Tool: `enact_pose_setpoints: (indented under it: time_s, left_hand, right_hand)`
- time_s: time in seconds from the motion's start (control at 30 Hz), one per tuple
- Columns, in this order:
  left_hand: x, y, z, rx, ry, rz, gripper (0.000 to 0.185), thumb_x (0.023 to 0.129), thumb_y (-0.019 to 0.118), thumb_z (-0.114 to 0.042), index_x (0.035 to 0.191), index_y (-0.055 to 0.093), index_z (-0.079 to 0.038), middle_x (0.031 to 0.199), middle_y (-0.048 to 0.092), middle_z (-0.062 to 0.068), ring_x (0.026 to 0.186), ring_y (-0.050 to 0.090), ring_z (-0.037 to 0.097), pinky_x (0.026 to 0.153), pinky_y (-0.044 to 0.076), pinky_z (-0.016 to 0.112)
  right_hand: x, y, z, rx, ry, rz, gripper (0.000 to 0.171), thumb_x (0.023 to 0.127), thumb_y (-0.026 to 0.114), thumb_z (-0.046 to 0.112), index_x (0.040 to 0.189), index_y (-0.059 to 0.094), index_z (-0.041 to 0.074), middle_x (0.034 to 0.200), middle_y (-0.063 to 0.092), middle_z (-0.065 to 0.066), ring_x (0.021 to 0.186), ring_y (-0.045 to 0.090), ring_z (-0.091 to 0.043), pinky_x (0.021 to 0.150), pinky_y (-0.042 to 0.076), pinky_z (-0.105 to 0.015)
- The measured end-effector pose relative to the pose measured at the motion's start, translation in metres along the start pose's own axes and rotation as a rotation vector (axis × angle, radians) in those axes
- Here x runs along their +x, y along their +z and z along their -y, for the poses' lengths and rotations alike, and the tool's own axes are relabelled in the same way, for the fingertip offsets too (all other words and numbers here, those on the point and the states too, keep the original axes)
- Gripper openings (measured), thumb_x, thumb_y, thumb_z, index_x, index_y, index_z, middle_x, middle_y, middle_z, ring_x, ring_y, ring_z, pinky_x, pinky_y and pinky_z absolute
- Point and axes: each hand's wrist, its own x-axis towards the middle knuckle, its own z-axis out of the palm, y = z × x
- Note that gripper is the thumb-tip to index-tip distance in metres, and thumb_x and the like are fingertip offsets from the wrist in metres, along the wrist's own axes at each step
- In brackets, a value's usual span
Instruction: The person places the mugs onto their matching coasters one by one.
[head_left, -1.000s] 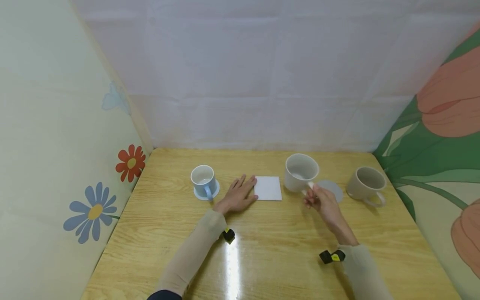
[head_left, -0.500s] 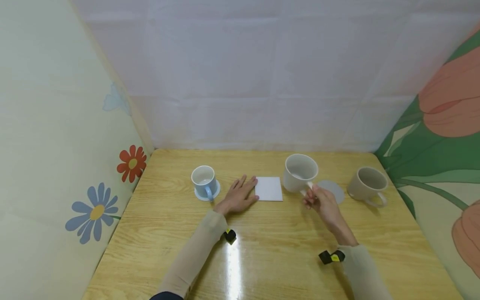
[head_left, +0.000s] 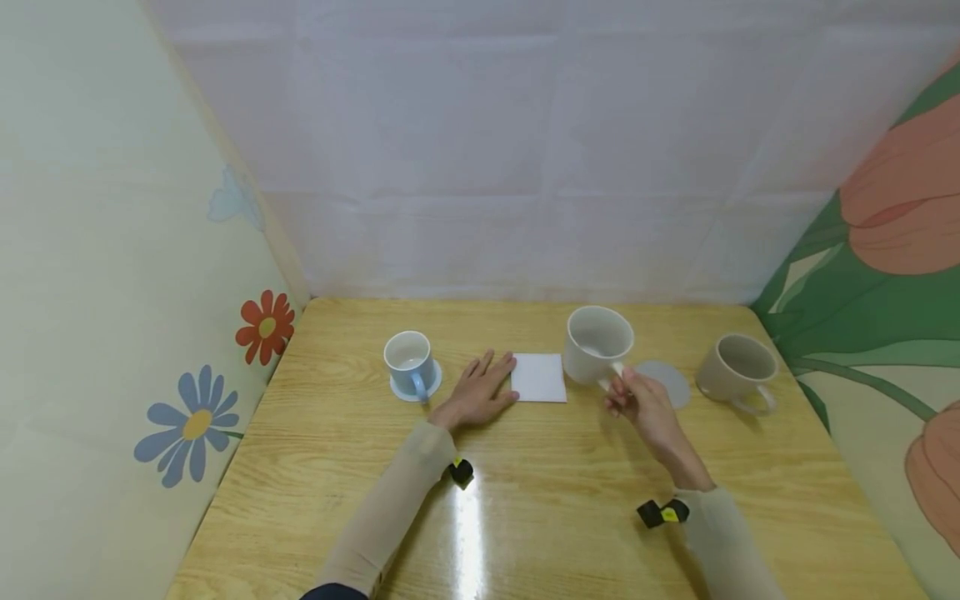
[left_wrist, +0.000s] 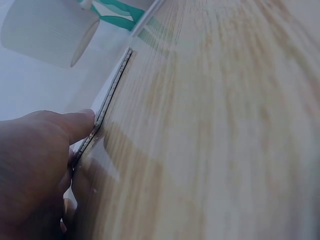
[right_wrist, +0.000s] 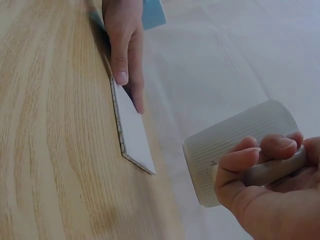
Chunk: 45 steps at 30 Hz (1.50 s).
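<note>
In the head view a white ribbed mug [head_left: 597, 346] hangs above the table, its handle gripped by my right hand [head_left: 647, 410]. The right wrist view shows the fingers curled round that handle [right_wrist: 275, 170] and the mug's base clear of the wood. My left hand [head_left: 476, 392] lies with fingers spread at the left edge of a square white coaster [head_left: 538, 377]. Its thumb touches the coaster's edge in the left wrist view. Left of that hand, a light blue mug [head_left: 411, 367] stands on a round pale coaster [head_left: 432, 385].
A round grey coaster [head_left: 670, 383] lies on the wooden table [head_left: 555, 500], partly behind my right hand. Farther right stands a beige-grey mug [head_left: 737, 368], its handle toward the front right. A white cloth wall [head_left: 517, 167] rises behind the table.
The white mug and my right hand have drifted slightly left, toward the square coaster. My left hand keeps its place at the coaster's edge.
</note>
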Motion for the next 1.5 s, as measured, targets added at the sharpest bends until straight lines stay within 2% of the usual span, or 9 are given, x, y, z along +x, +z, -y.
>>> enact_pose_setpoints:
  time_s: [0.57, 0.87, 1.13, 1.5]
  left_hand:
    - [-0.002, 0.0, 0.001, 0.005, -0.01, 0.0, 0.073, 0.112, 0.045, -0.051, 0.172, 0.02, -0.019, 0.18, 0.01, -0.005, 0.168, -0.002, 0.028, 0.136, -0.004, 0.047]
    - [0.0, 0.002, 0.003, 0.019, -0.011, -0.002, 0.074, 0.111, 0.045, -0.053, 0.172, 0.02, -0.02, 0.18, 0.011, -0.006, 0.168, -0.002, 0.028, 0.136, -0.004, 0.048]
    - [0.0, -0.002, -0.002, 0.019, -0.021, 0.011, 0.073, 0.111, 0.047, -0.051, 0.172, 0.021, -0.02, 0.18, 0.011, -0.005, 0.168, -0.002, 0.028, 0.136, -0.004, 0.047]
    - [0.002, 0.003, 0.001, 0.028, -0.023, 0.006, 0.074, 0.111, 0.047, -0.052, 0.172, 0.02, -0.021, 0.18, 0.011, -0.006, 0.168, -0.002, 0.027, 0.136, -0.004, 0.049]
  right_hand:
    - [0.003, 0.006, 0.001, -0.001, -0.011, 0.036, 0.044, 0.119, 0.033, 0.028, 0.088, 0.049, 0.002, 0.082, 0.05, 0.0, 0.078, 0.057, -0.011, 0.069, 0.053, -0.024]
    - [0.006, 0.012, -0.003, -0.021, -0.023, 0.022, 0.044, 0.119, 0.034, 0.024, 0.086, 0.05, -0.001, 0.08, 0.051, 0.0, 0.075, 0.057, -0.012, 0.066, 0.052, -0.024]
    - [0.007, 0.014, -0.007, 0.0, -0.034, 0.067, 0.042, 0.119, 0.033, 0.024, 0.087, 0.05, 0.002, 0.08, 0.05, 0.0, 0.076, 0.057, -0.011, 0.068, 0.053, -0.023]
    - [0.008, 0.017, -0.008, 0.008, -0.048, 0.106, 0.041, 0.119, 0.032, 0.023, 0.087, 0.05, 0.005, 0.08, 0.051, 0.002, 0.077, 0.058, -0.01, 0.068, 0.053, -0.023]
